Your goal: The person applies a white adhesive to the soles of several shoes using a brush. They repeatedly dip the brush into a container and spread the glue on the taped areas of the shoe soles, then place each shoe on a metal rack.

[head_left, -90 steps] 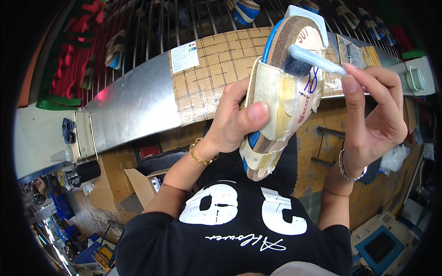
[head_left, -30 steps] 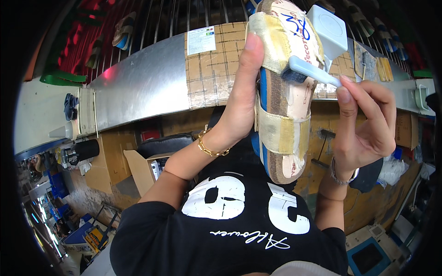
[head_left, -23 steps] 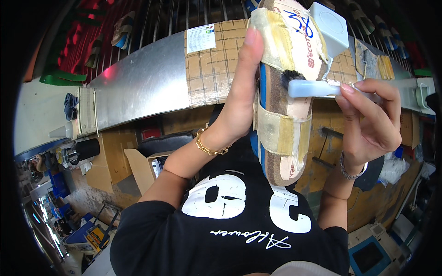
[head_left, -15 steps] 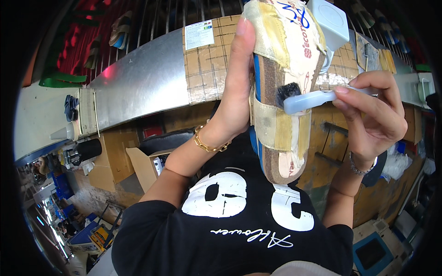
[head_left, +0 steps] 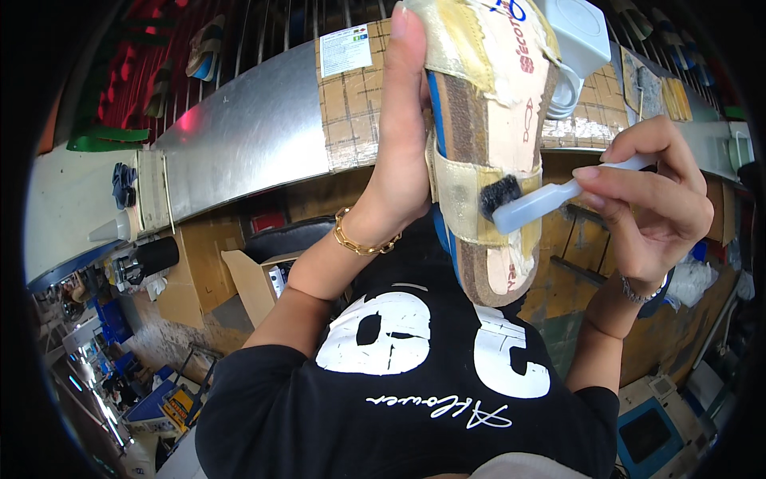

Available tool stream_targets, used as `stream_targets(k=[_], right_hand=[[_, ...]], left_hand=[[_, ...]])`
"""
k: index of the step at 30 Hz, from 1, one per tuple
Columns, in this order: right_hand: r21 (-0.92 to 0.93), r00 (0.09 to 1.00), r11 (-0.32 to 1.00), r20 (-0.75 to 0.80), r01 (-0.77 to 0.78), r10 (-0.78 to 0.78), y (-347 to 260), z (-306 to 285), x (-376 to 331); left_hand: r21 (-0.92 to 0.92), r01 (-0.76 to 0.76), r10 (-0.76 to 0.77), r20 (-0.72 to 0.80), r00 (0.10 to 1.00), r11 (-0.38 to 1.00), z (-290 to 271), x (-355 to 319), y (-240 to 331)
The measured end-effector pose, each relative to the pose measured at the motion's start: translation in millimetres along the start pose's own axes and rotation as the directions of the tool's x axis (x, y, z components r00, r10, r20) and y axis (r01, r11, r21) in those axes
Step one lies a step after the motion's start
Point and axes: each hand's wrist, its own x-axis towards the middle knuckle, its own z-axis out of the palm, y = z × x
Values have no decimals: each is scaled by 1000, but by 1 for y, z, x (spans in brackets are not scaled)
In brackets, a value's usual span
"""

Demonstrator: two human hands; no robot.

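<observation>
An unfinished sandal, underside up, is held upright in front of my chest. Its pale insole, brown side edge and blue layer show, with yellowish strap ends folded over the bottom. My left hand grips it from the left, the thumb along its side and the other fingers hidden behind. Between the thumb and fingers of my right hand is a brush with a pale blue handle and black bristles. Its bristles are at the lower strap, seemingly touching it.
Behind the sandal runs a metal bench with a cardboard sheet on it. A white container stands behind the sandal's upper right. Beyond lies a rack of bars with sandal parts. An open carton sits below the bench at left.
The brush has moved down from the side edge between the straps onto the lower strap. The sandal has shifted slightly up and left with my left hand.
</observation>
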Motion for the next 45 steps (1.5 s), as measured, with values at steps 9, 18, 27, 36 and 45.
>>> stream_targets(k=[9,18,27,36,45], right_hand=[[128,994,991,106,-30,16,2,-5,-5],[260,957,944,-151,-203,248,31,22,-1],[91,990,994,-127,-55,67,24,22,3],[133,997,989,-17,-66,69,15,13,-8],[67,951,967,-179,-245,253,-12,19,-23]], left_hand=[[18,-9,10,-59,998,1000,-10,2,-5],[43,10,-4,-119,993,999,-9,7,-6],[57,-9,14,-78,997,998,-9,6,-7],[18,-20,22,-101,995,1000,-19,5,-13],[49,-106,115,-263,958,993,-30,2,-16]])
